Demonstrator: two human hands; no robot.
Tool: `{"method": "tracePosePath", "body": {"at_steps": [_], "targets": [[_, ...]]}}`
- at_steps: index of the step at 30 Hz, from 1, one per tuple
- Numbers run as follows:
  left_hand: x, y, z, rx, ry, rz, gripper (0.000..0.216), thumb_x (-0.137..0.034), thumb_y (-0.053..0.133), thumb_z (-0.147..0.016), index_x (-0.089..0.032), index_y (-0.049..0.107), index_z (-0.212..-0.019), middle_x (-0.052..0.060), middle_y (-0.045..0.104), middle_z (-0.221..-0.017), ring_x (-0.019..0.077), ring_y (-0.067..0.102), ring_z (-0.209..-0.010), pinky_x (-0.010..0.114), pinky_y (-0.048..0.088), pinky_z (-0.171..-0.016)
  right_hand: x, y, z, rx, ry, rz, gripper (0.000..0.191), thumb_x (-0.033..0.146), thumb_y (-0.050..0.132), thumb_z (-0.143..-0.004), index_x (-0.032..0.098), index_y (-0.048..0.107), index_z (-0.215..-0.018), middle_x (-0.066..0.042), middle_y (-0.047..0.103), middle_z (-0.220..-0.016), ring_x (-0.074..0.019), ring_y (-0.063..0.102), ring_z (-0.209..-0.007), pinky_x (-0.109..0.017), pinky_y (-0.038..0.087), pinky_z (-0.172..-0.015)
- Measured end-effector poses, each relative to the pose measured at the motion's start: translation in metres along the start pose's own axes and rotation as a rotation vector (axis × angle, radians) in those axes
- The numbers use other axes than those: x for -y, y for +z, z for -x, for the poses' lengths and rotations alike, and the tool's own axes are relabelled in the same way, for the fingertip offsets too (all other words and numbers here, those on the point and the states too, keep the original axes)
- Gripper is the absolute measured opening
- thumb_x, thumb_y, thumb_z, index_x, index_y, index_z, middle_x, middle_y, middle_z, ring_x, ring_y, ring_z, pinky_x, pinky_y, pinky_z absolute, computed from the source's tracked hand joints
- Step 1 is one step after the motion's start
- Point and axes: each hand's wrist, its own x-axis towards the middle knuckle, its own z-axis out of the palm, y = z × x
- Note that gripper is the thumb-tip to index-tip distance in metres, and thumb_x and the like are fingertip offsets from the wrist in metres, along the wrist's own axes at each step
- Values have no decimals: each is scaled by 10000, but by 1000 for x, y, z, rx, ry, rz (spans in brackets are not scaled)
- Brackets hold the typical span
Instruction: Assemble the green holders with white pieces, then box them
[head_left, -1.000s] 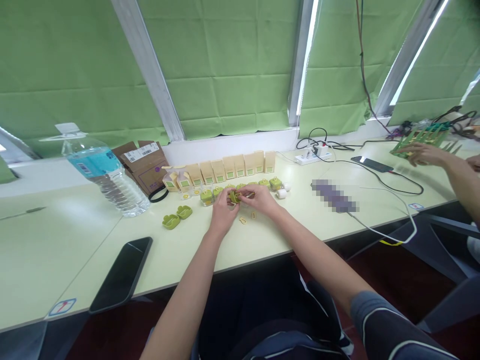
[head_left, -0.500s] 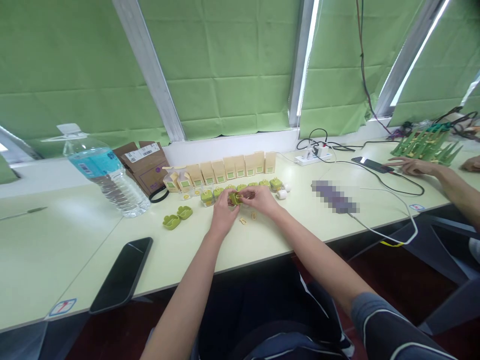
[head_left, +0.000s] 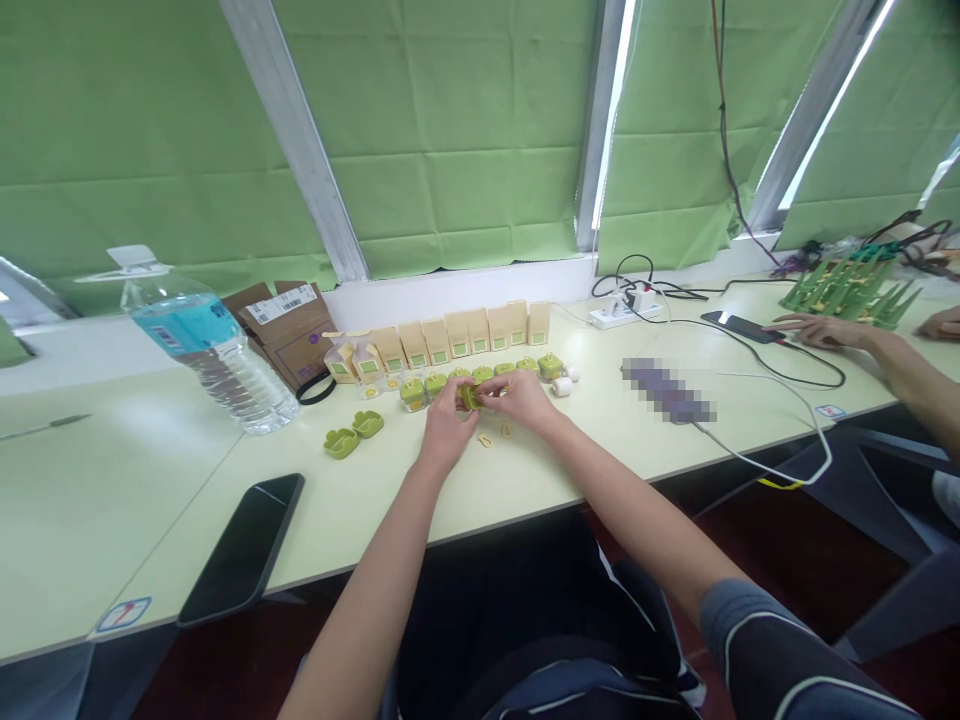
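Note:
Between my two hands, just above the table, is a small olive-green lid (head_left: 470,397). My left hand (head_left: 448,415) pinches its left side, while the fingertips of my right hand (head_left: 521,397) press on its right side. Two small yellow loops (head_left: 486,440) lie on the table under my right hand. Behind my hands runs a row of small clear boxes with green lids (head_left: 413,392), partly hidden by my fingers. To the left, two green cloud-shaped lids (head_left: 342,443) rest on the table. A pair of white rolls (head_left: 562,386) sits at the row's right end.
Small tan cartons (head_left: 457,336) line the wall side. A large water bottle (head_left: 217,350) and a brown box (head_left: 289,330) stand left, with a black phone (head_left: 244,548) nearer the edge. Right are a power strip (head_left: 625,316), cables and a co-worker's hand (head_left: 817,328) by another phone (head_left: 739,326).
Both hands stay in nearly the same place, still holding the green lid. The whole view has shifted very slightly; nothing on the table has visibly moved.

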Motion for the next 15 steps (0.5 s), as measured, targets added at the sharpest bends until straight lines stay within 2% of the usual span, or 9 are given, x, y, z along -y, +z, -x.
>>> {"method": "tracePosePath", "body": {"at_steps": [15], "targets": [[0,0,2,-8,47,-54,417,-65,613,-765,-229,567,-1145,66,683,-1256,194,705,-967,385,582,-897,4,0,1,-2,21,9,161,137,726,-769,219,845,-840,-3,769,-712,-139,672,-655,-208,451,-627]]}}
